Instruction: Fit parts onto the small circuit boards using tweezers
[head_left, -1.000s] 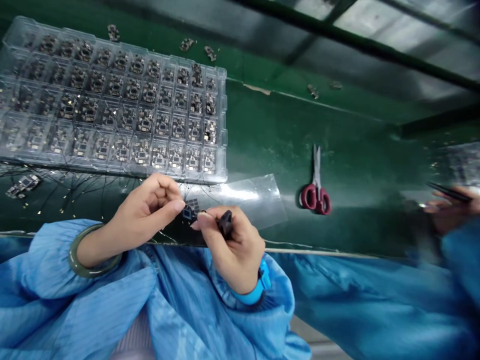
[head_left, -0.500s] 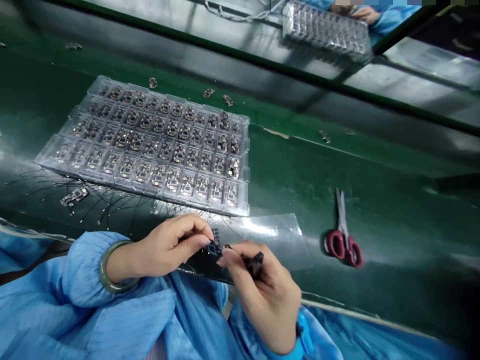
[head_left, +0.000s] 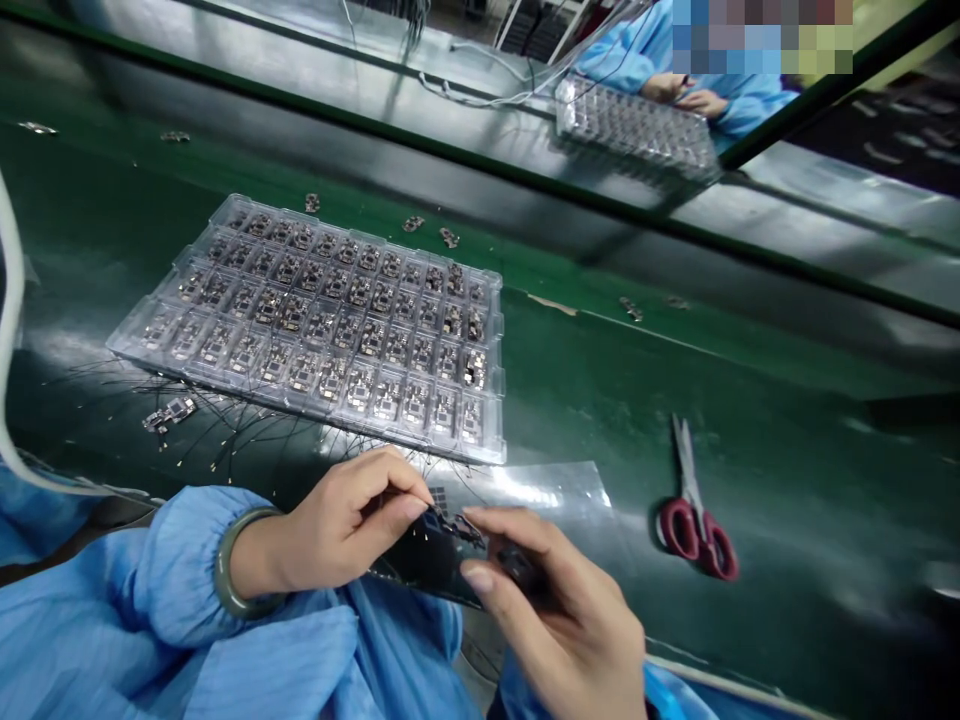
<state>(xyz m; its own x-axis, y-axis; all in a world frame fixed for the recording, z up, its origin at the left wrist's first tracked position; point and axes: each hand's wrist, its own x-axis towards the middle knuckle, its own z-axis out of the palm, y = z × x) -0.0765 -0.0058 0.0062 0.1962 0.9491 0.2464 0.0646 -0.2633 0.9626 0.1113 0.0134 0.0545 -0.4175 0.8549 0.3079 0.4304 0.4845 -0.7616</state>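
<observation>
My left hand (head_left: pixel 345 525) is closed, with thumb and index finger pinching the near end of a small dark circuit board (head_left: pixel 463 530), perhaps by a thin black wire on it. At the board's other end is the index fingertip of my right hand (head_left: pixel 562 610); the right thumb is spread away below. A black object (head_left: pixel 519 568), its kind partly hidden, sits in the curled fingers of my right hand. Just beyond lies a clear plastic tray (head_left: pixel 501 400) holding rows of small circuit boards, with thin black wires (head_left: pixel 247 425) fanned along its near edge.
Red-handled scissors (head_left: pixel 697 520) lie to the right on the green table (head_left: pixel 600 400). A clear sheet (head_left: pixel 562 485) lies by the tray. Loose boards (head_left: pixel 171 413) are at the left and along the back. Across the ledge, a person in blue (head_left: pixel 630 50) handles another tray (head_left: pixel 637 125).
The right thumb has opened away from the index finger, and the right hand has shifted right and down. The left pinch stays. The whole view has shifted, showing more of the background.
</observation>
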